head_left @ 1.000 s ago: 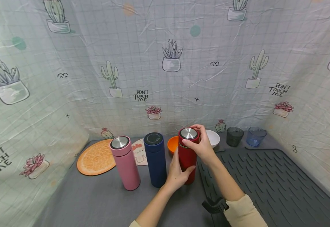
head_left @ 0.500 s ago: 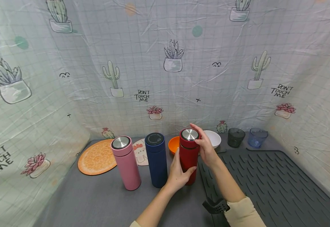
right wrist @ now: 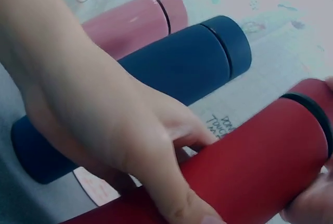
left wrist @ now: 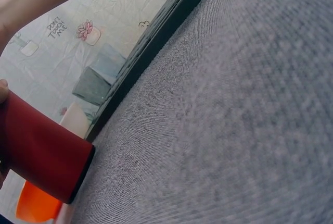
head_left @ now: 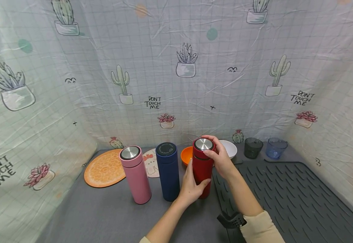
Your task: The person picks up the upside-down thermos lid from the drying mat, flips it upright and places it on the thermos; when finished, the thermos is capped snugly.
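Note:
A red thermos (head_left: 201, 168) with a brushed metal disc on its lid stands upright in the head view. Around its lower body my left hand (head_left: 191, 189) wraps, thumb in front. My right hand (head_left: 220, 158) grips the lid from the right, thumb at the near edge and fingers behind. The right wrist view shows the left hand (right wrist: 140, 130) across the body and a dark seam below the lid. Just left stands a blue thermos (head_left: 168, 175), then a pink thermos (head_left: 137, 182). In the left wrist view the red thermos's base (left wrist: 52, 156) meets the grey cloth.
Behind lie an orange-slice placemat (head_left: 105, 168), a pale patterned mat (head_left: 152, 165), an orange bowl (head_left: 186, 156) and a white bowl (head_left: 230, 149). A dark cup (head_left: 253, 148) and a blue cup (head_left: 276, 148) stand back right, behind a ridged black mat (head_left: 286, 195).
My right hand loosens its fingers from the red thermos's lid half a second ago, then curls them round it again. The left hand keeps its grip on the body.

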